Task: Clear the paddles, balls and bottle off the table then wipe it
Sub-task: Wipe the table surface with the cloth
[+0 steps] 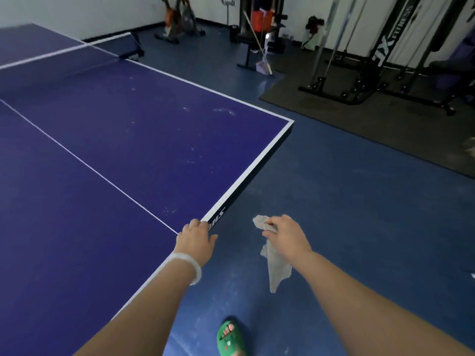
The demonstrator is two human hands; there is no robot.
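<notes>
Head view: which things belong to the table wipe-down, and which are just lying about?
Job: blue table-tennis table; crumpled grey cloth.
Lying about: pale long-handled broom; black steel weight rack; dark floor mat; green slipper.

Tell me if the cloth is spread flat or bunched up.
Bunched: the right hand grips the cloth at its top, the rest hanging over the floor.
</notes>
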